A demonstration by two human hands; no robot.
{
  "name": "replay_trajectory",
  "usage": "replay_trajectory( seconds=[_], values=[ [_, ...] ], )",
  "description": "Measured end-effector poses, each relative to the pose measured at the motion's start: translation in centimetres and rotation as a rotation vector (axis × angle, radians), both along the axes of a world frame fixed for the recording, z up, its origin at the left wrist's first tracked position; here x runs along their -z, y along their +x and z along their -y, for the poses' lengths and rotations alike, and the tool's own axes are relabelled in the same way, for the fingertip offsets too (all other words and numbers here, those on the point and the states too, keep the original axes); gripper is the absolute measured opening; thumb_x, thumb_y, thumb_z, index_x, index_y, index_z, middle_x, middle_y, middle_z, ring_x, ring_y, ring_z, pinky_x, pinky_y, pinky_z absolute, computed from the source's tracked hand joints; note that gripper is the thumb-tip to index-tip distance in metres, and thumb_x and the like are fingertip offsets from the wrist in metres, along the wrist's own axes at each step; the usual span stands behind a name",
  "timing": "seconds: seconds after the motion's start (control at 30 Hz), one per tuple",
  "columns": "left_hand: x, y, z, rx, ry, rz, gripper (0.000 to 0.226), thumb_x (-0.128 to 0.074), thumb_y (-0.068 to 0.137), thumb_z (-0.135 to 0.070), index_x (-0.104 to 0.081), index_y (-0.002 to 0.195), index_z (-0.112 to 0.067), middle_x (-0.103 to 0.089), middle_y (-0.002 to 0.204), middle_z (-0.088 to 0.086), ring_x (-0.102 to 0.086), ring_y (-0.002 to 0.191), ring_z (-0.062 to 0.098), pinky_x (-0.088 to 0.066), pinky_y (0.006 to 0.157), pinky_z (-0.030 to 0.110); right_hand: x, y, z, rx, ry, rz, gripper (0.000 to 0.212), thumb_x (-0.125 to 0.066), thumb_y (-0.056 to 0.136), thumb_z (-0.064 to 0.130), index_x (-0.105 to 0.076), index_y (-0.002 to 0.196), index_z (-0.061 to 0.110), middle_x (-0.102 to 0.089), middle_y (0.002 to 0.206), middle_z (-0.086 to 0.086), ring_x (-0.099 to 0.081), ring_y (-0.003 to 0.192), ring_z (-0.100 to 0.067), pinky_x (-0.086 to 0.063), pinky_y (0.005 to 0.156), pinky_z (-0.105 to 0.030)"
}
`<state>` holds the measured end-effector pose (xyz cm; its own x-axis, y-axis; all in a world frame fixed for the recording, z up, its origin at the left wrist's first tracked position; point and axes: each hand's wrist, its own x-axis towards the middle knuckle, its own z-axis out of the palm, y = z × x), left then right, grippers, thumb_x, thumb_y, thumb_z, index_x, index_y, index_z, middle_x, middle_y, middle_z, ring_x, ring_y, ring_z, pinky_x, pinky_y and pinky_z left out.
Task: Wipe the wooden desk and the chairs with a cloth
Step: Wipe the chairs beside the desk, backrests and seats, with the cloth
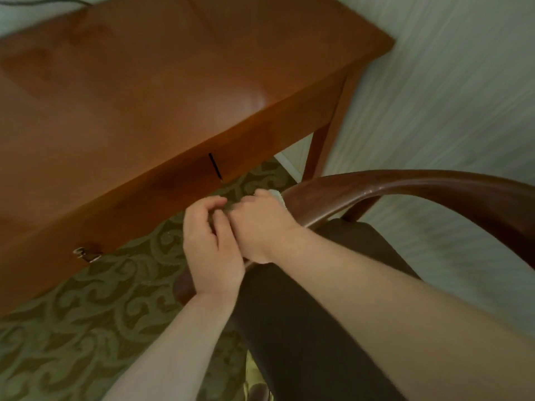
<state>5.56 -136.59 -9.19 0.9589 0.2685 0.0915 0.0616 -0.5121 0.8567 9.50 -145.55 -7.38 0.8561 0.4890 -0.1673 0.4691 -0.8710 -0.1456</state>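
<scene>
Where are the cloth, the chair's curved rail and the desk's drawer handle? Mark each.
cloth (276,195), head view: white bit past the right knuckles.
chair's curved rail (405,183), head view: top of the wooden arc.
drawer handle (86,254), head view: metal pull.

A green carpet (95,308) with a pale scrolling leaf pattern covers the floor at the near left and runs on under the furniture. A wall (451,91) with fine pale-green stripes fills the right side, blurred in this view. At the far left, a dark cable (43,0) curves along the top edge. A strip of white skirting board (286,163) shows low against the wall.
</scene>
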Motion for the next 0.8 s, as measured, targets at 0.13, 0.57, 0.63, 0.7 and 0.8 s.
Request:
replay_trajectory(
  seconds=[0.13, 0.57, 0.63, 0.7, 0.8],
  values=[
    [0.7, 0.6, -0.2, 0.173, 0.288, -0.163, 0.022, -0.041, 0.099, -0.017, -0.059, 0.109, -0.026, -0.052, 0.104, -0.017, -0.049, 0.097, 0.0, -0.039, 0.084, 0.021, 0.6, 1.9, 8.2, 0.218, -0.117, 0.085, 0.032, -0.027, 0.103, 0.039, -0.054, 0.118, 0.033, -0.06, 0.091, 0.002, -0.058, 0.08, -0.023, -0.043, 0.076, -0.039],
    [1.2, 3.3, 6.9, 0.295, 0.589, -0.207, 0.029, -0.027, 0.102, -0.041, -0.052, 0.112, -0.029, -0.059, 0.089, -0.008, -0.06, 0.084, 0.015, -0.042, 0.083, 0.037, 0.8, 0.5, 10.3, 0.326, -0.092, 0.259, 0.02, -0.042, 0.101, 0.039, -0.058, 0.108, 0.029, -0.053, 0.085, 0.002, -0.056, 0.083, -0.023, -0.041, 0.076, -0.039],
    [0.8, 3.7, 10.3, 0.388, 0.635, -0.181, 0.031, -0.028, 0.102, -0.038, -0.051, 0.118, -0.027, -0.061, 0.107, -0.003, -0.057, 0.106, 0.021, -0.037, 0.093, 0.043, 0.4, 0.5, 13.1, 0.444, -0.174, 0.236, 0.026, -0.034, 0.101, 0.039, -0.057, 0.104, 0.028, -0.054, 0.082, 0.001, -0.051, 0.072, -0.024, -0.038, 0.068, -0.038],
    [0.2, 3.7, 13.5, 0.484, 0.66, -0.187, 0.034, -0.03, 0.102, -0.035, -0.046, 0.13, -0.026, -0.054, 0.129, 0.0, -0.045, 0.126, 0.023, -0.028, 0.106, 0.049, 0.0, -0.1, 15.8, 0.525, -0.217, 0.211, 0.035, -0.025, 0.1, 0.037, -0.056, 0.11, 0.024, -0.048, 0.082, 0.001, -0.046, 0.07, -0.023, -0.031, 0.064, -0.038],
    [-0.7, 3.1, 17.5, 0.63, 0.649, -0.165, 0.039, -0.028, 0.103, -0.032, -0.035, 0.142, -0.027, -0.044, 0.143, 0.0, -0.033, 0.137, 0.024, -0.012, 0.113, 0.057, -0.3, -2.2, 19.6, 0.617, -0.264, 0.275, 0.029, -0.034, 0.103, 0.037, -0.053, 0.12, 0.024, -0.054, 0.092, -0.002, -0.057, 0.089, -0.027, -0.033, 0.07, -0.038]
  ],
)
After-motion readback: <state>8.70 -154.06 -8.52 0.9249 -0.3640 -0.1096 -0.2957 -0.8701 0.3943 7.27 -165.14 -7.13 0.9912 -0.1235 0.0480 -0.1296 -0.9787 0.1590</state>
